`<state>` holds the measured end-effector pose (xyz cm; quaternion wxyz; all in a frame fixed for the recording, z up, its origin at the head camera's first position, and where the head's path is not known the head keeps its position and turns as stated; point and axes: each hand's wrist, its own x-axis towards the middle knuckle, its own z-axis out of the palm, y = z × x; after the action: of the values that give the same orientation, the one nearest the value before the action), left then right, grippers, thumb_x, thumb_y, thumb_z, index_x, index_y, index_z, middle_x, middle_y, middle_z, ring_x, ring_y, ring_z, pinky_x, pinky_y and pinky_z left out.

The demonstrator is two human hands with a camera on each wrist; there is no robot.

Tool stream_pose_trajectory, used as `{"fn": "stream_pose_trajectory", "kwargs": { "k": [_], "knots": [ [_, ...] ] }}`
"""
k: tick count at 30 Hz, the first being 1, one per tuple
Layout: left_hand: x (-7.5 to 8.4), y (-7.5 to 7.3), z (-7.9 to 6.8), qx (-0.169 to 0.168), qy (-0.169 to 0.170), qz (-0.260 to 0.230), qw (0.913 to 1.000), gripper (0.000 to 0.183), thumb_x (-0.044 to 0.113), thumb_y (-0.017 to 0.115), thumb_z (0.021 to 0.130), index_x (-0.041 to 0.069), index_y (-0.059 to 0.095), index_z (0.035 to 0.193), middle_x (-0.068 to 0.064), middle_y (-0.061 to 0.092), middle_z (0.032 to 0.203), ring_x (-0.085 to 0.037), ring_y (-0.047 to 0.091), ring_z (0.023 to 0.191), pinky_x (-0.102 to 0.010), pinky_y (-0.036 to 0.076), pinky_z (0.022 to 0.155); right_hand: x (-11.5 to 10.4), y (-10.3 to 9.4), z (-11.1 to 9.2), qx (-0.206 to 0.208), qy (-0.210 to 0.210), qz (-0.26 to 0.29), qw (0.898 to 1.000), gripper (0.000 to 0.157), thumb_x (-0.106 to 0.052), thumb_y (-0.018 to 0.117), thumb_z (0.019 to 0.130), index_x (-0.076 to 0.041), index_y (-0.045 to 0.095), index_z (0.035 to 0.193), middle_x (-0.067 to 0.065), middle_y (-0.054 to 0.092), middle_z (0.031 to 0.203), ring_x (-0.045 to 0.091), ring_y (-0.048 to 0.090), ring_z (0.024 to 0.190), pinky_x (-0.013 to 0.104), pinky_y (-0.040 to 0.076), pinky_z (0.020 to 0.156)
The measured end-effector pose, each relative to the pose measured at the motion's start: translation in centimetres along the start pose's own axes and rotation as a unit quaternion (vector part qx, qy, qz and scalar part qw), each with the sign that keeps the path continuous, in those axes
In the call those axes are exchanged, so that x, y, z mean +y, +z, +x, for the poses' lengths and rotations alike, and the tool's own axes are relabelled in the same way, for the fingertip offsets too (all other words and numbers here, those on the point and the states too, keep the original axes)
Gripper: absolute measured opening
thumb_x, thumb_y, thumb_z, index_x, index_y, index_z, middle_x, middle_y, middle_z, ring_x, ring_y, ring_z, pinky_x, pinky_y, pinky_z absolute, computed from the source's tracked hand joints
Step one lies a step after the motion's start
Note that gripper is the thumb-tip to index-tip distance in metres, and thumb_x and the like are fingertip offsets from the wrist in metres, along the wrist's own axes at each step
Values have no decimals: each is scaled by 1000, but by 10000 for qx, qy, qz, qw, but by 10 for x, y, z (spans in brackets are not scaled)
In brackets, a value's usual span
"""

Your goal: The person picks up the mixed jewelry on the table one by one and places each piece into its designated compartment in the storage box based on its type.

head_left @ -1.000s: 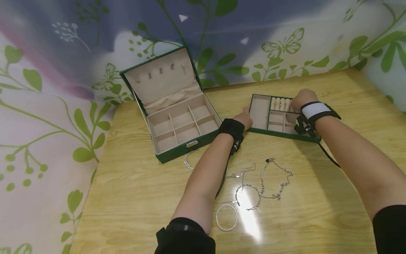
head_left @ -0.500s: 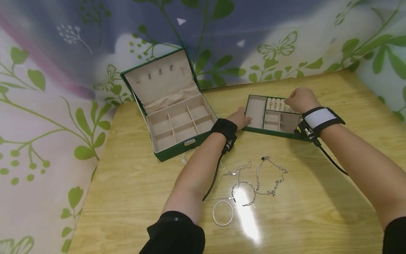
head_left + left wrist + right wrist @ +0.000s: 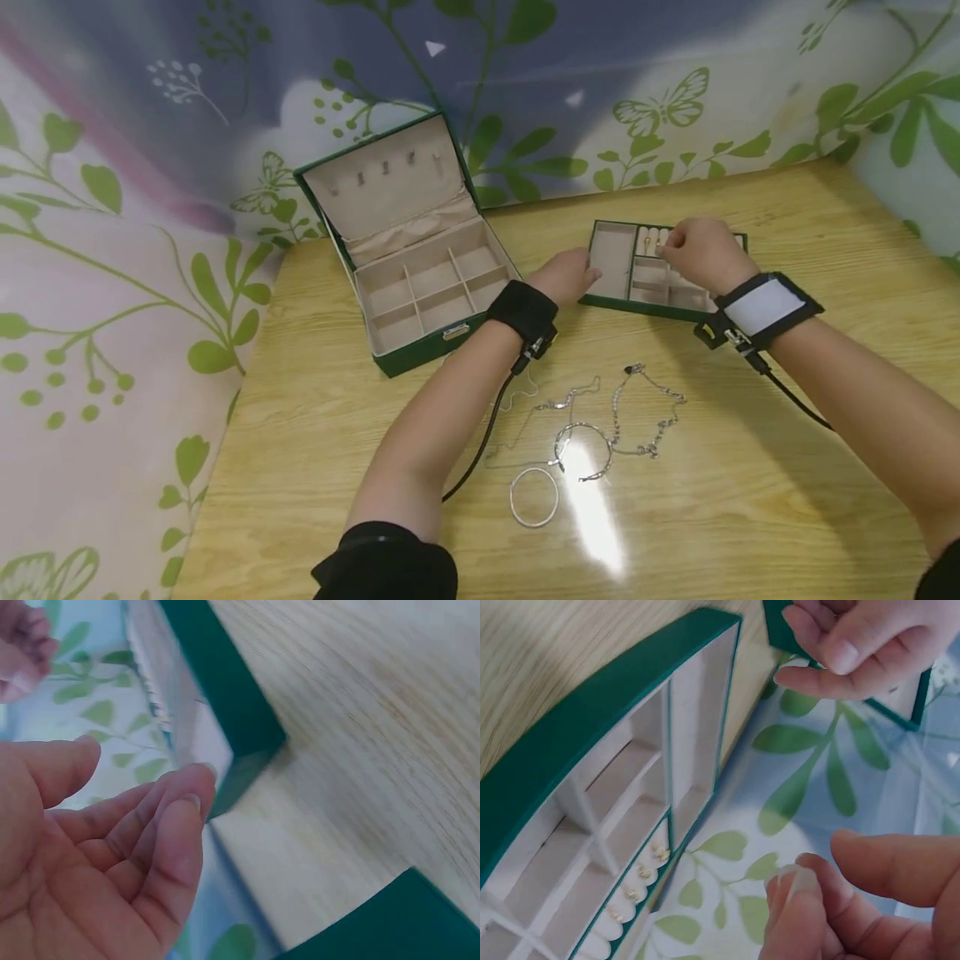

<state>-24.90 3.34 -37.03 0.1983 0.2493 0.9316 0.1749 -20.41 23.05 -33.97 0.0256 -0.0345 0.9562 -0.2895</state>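
Note:
My left hand (image 3: 564,277) rests at the left end of a green jewellery tray (image 3: 648,308), fingers loosely bent, fingertips at its edge in the left wrist view. My right hand (image 3: 705,254) is over the tray's back row of cream ring rolls (image 3: 652,236), fingertips overlapping it in the head view. Gold-coloured rings (image 3: 630,892) sit between the rolls. In the right wrist view the right fingers (image 3: 799,915) are loosely curled beside the tray, with no thing visible between them. The tray's long left section and small square compartments show bare beige lining.
A green jewellery box (image 3: 420,354) stands open at the left, with six-part style beige dividers and hooks in its lid. On the wooden table (image 3: 300,467) in front lie a bangle (image 3: 512,498), an open cuff bracelet (image 3: 609,457), a beaded necklace (image 3: 617,408) and thin chains (image 3: 555,406).
My right hand has moved left along the ring rolls and slightly nearer, uncovering the tray's right end. My left hand stays at the tray's left edge.

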Motion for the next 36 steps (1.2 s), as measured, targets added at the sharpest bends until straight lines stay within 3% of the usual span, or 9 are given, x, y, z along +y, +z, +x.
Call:
{"fn": "stream_pose_trajectory", "kwargs": {
  "k": [12, 19, 26, 36],
  "knots": [
    [2, -12, -78, 209, 946, -295, 9949, 25, 24, 42, 102, 6, 59, 101, -2, 51, 83, -12, 44, 69, -23, 37, 64, -33, 22, -32, -251, -732, -159, 9969, 17, -13, 56, 94, 4, 60, 90, 15, 60, 79, 22, 50, 61, 33, 39, 53],
    [-8, 6, -118, -83, 928, -248, 9953, 16, 21, 49, 99, 9, 56, 92, 0, 50, 81, -11, 44, 68, -21, 37, 62, -45, 51, -57, -580, -1172, -150, 9913, 12, -9, 60, 91, 1, 60, 85, 12, 60, 77, 19, 53, 63, 32, 43, 55],
    [-15, 35, -138, -622, 625, -57, 9961, 18, 21, 54, 97, 8, 57, 84, 2, 49, 75, -9, 43, 64, -19, 35, 57, -47, 82, -82, -1299, -1324, -56, 9826, 11, -6, 61, 89, -4, 60, 79, 3, 56, 72, 14, 49, 63, 29, 42, 56],
    [-11, 66, -147, -1064, 493, 598, 9913, 23, 24, 54, 97, 7, 58, 82, 4, 46, 67, -8, 43, 56, -20, 35, 52, -42, 108, -105, -1955, -1596, -101, 9676, 16, -7, 68, 84, -9, 58, 72, -2, 53, 67, 10, 46, 60, 26, 39, 54]
  ]
}}
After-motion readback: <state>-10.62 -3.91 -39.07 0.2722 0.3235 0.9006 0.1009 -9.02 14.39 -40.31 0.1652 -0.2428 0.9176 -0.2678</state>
